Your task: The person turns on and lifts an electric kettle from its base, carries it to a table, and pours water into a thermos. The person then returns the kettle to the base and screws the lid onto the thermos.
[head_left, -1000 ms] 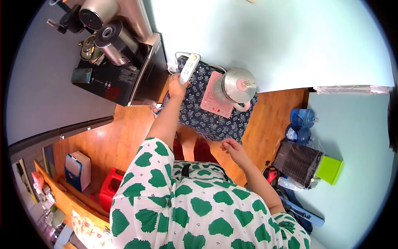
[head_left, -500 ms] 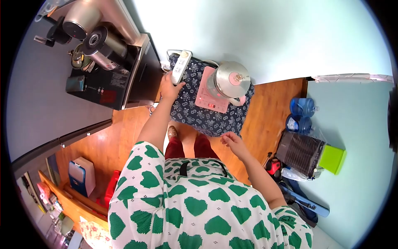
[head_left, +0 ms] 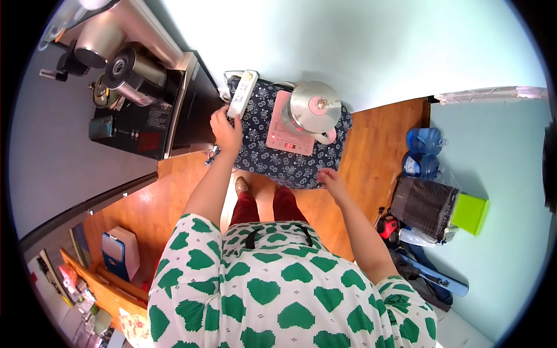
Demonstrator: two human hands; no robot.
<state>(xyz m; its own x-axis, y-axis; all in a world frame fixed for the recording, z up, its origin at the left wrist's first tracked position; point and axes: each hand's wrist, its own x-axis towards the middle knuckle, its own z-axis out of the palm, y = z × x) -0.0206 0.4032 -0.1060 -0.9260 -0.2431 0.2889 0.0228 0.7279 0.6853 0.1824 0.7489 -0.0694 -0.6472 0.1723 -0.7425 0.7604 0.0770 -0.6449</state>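
Observation:
My left hand [head_left: 226,129] is at the near end of a white power strip [head_left: 242,94], thumb and fingers apart; whether the fingertips touch the strip I cannot tell. My right hand [head_left: 332,181] hovers by the near right edge of the dark blue patterned cloth [head_left: 272,168], fingers loosely bent and apart, nothing seen in them. On the cloth lies a pink induction cooker [head_left: 279,132] with a lit red display. A lidded kettle [head_left: 313,107] with a pale pink handle stands on it.
At left stands a black cabinet [head_left: 197,110] with a metal thermos jug [head_left: 136,75] on top. Blue water bottles [head_left: 423,145], a dark crate-like box [head_left: 425,203] and a green box [head_left: 470,213] are along the right wall. A white and blue box [head_left: 120,252] sits on the wooden floor.
My left hand has drawn its thumb in beside the strip's near end. My right hand has moved forward, up to the cloth's edge. The view has shifted slightly.

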